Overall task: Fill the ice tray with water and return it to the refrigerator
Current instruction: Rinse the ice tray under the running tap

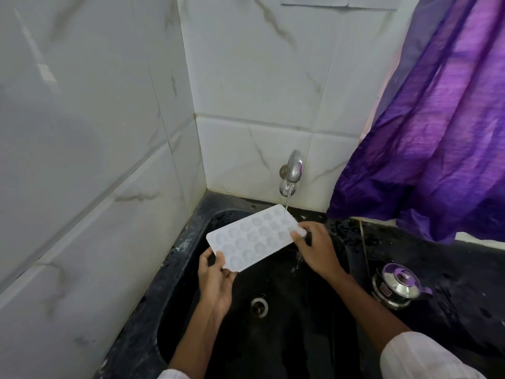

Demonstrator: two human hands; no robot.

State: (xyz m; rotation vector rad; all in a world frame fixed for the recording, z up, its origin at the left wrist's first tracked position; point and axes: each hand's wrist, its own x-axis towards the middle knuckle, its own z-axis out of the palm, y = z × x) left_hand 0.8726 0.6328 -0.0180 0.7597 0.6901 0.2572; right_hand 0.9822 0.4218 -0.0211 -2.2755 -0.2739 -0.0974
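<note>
Right now I am holding the white ice tray [254,237] above the black sink [175,272], at the middle of the frame, with its long side running from lower left up to upper right. My left grip [216,280] is pinching the tray's lower-left end, thumb lying on the top face and fingers curling underneath. My right grip [314,248] is clasping the right end, fingertips pressing on the rim and thumb wrapping the edge. Both are holding the tray, and it is not touching the basin.

A chrome tap [293,166] is jutting from the white marble-look tiled wall [95,132] just above the tray, and a thin stream of water [287,203] is falling onto the tray's upper-right corner. The rounded pockets are showing faintly; whether they are holding water I cannot tell. The drain [259,306] is lying below the tray, between my forearms.

At the right of the frame, a small steel pot [397,287] with a purple-knobbed lid is sitting on the wet black surface [459,310]. A purple curtain [451,119] is hanging over the upper right. A white sleeve [418,356] is showing at the lower right.
</note>
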